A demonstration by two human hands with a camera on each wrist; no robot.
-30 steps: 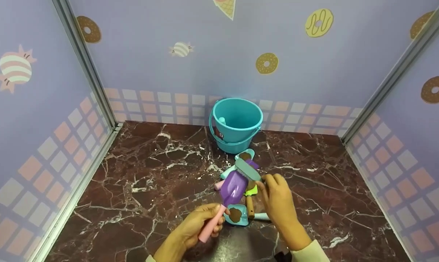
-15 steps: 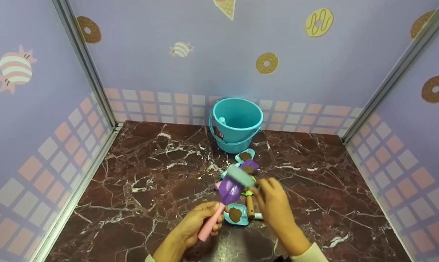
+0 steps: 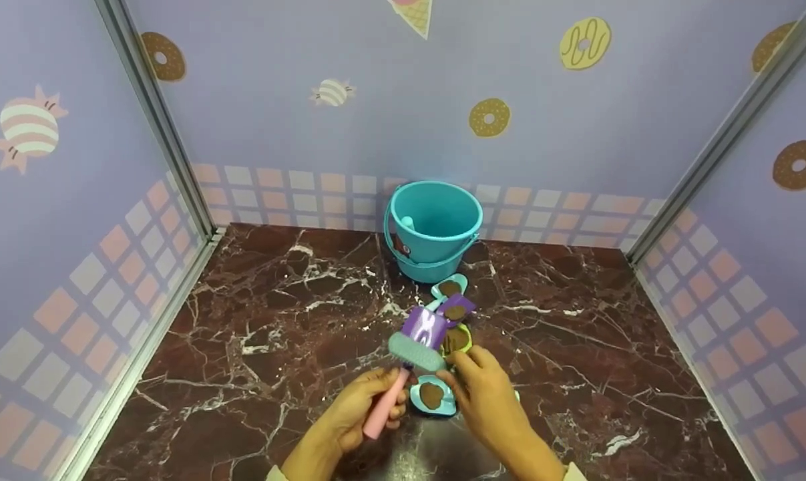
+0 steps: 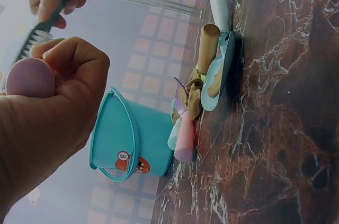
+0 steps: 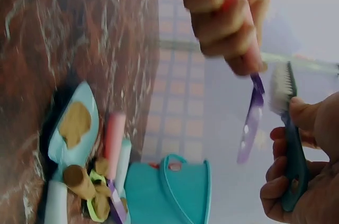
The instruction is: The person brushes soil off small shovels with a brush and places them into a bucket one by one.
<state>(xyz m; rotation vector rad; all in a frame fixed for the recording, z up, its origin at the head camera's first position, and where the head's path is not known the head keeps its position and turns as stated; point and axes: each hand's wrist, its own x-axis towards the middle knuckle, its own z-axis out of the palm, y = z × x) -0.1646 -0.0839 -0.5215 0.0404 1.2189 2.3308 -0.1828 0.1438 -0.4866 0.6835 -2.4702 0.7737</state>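
Observation:
My left hand (image 3: 349,411) grips the pink handle of a toy shovel (image 3: 421,326) with a purple blade, held above the floor. My right hand (image 3: 493,401) holds a grey-green scrubbing brush (image 3: 413,352) with pale bristles. From the head view, the brush lies across the lower blade, close to where it joins the handle. In the right wrist view, the bristles (image 5: 280,89) face the shovel's neck; whether they touch cannot be told. Below the hands, a light blue shovel (image 3: 432,395) with a brown patch lies on the floor, beside a wooden handle (image 4: 208,46).
A turquoise bucket (image 3: 429,260) stands against the back wall with a light blue handle end (image 3: 408,222) inside. In front lie another light blue shovel (image 3: 449,286), a purple one (image 3: 457,309) and a lime-edged tool (image 3: 457,339), all with brown patches. Patterned walls enclose the marbled floor.
My right hand has drawn the brush down along the purple blade, from its far end to near the handle. My left hand has stayed almost still, keeping its grip on the shovel.

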